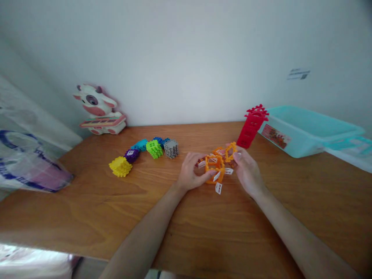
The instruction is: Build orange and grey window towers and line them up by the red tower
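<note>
My left hand [193, 172] is closed around the left side of an orange open-frame block structure [221, 176], its thumb across the front. Small white tags with red print stick out from the structure on several sides. Pinched in my right hand [247, 168] is a separate-looking orange frame piece [230, 152], held upright at the structure's right edge; whether the two touch I cannot tell. Behind them lie more orange pieces [218, 151], partly hidden by the structure. Just beyond my right hand stands a tall red block tower [252, 128], leaning to the right.
To the left sit yellow [120, 166], purple [131, 155], lime green [154, 149] and grey [171, 148] block clusters, with blue ones behind. A toy cow with a keyboard [100, 110] stands at back left, a clear bag [31, 162] at far left. A turquoise bin [302, 133] is at right.
</note>
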`<state>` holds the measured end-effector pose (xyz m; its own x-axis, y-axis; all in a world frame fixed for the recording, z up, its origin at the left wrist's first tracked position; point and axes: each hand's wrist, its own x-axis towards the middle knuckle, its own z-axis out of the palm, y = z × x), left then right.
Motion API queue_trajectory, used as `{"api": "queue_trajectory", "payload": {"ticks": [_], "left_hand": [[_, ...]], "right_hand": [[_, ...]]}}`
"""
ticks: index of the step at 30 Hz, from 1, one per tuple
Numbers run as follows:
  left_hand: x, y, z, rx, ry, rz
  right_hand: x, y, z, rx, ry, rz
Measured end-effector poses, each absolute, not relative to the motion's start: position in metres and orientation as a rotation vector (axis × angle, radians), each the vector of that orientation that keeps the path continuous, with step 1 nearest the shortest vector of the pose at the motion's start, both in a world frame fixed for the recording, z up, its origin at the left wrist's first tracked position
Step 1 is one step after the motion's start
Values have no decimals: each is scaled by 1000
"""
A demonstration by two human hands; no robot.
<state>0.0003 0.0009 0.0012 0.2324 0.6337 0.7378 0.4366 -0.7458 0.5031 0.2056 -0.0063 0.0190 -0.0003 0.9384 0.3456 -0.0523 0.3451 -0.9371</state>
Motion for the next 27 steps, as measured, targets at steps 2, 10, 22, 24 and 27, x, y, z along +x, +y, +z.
{"api": "queue_trajectory", "payload": {"ticks": [2, 10, 22, 24, 27], "left_hand": [[0, 1, 2, 2311, 1009, 1539], [0, 0, 5, 2300, 965, 1554], [0, 1, 4, 2271, 943, 1562], [0, 1, 4, 2267, 942, 1556], [1, 0, 4, 2265, 946, 1540]], "right_hand": [[205, -7, 20, -862, -1309, 1022], [205, -13, 28, -832, -1385, 953], [206, -15, 21, -871, -1469, 895], [206, -15, 21, -877, -1474, 889], [206, -14, 20, -902, -1477, 897]]}}
